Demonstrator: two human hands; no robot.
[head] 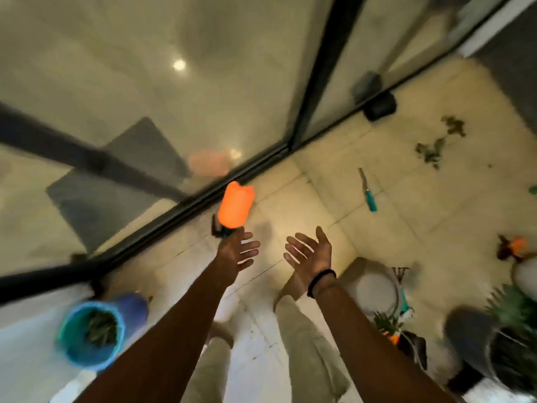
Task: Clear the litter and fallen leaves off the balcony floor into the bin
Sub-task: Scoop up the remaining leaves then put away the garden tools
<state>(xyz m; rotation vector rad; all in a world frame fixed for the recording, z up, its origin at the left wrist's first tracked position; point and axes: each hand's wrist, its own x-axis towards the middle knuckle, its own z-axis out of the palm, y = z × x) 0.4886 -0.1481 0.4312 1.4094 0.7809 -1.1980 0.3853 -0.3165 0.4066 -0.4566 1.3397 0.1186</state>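
1. Left hand (239, 251) is reaching forward over the floor (334, 199), fingers spread wide, palm turned inward; it is gripping nothing.
2. Right hand (311, 254) is reaching out beside it, palm up and fully spread, also gripping nothing; a dark band (321, 282) is sitting on that wrist.
3. Orange plastic bottle (236, 206) is showing just past the left fingertips, close to the sliding-door track (203, 205); its dark cap end is pointing toward the hand; I cannot tell whether it is touching the fingers or resting on the floor; its reflection is showing faintly in the glass door (145, 82).
4. Blue bin (91, 334) is standing at the left edge of the floor beside the left forearm, green leaves (100, 328) lying inside it.
5. Fallen leaves (436, 146) are lying scattered toward the far right part of the floor, well apart from both hands.
6. A teal-handled tool (367, 190) is lying on the tiles between the hands and those leaves.
7. Potted plants (511, 330) are crowding the near right corner; the whole view is motion-blurred.
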